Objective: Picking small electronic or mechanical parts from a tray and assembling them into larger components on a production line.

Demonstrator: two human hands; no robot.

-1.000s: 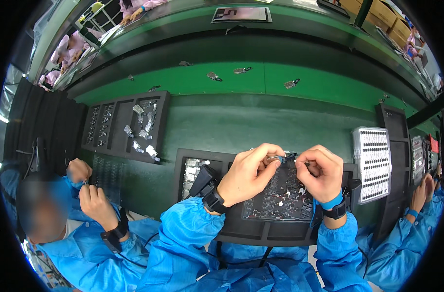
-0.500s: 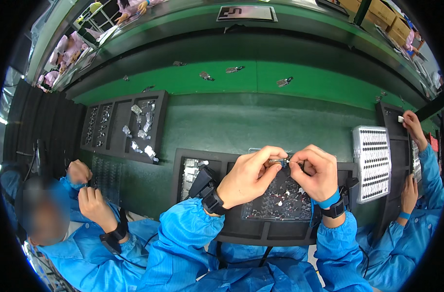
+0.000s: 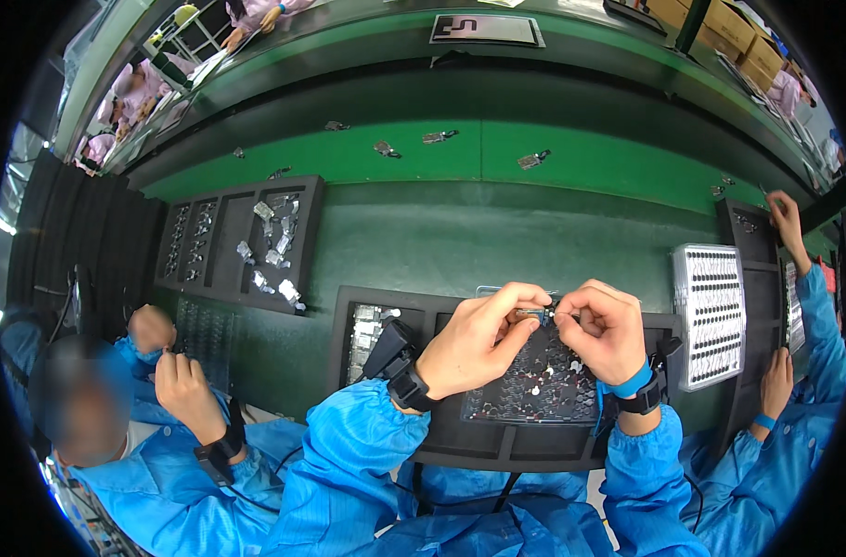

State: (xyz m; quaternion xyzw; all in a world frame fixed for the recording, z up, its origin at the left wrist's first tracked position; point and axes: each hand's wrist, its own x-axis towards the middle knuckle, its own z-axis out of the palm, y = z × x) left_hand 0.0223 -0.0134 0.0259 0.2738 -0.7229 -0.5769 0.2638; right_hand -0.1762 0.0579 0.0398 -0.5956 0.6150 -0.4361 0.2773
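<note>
My left hand (image 3: 478, 342) and my right hand (image 3: 608, 330) meet above a black tray (image 3: 497, 444) in front of me. Both pinch one small metal part (image 3: 532, 316) between fingertips, the left from the left side, the right from the right. Under the hands lies a clear insert with several small parts (image 3: 534, 385). A compartment at the tray's left holds several silvery pieces (image 3: 367, 330). Both sleeves are blue, with black bands at the wrists.
A white perforated tray (image 3: 710, 311) stands to the right. Another black tray with loose metal pieces (image 3: 242, 241) lies at the left. Small parts ride on the green conveyor (image 3: 441, 153). A person in blue sits at my left (image 3: 163, 371), another at my right (image 3: 794, 278).
My hands stay pinched together over the tray, barely shifted. The person at right has raised a hand up to the far black tray.
</note>
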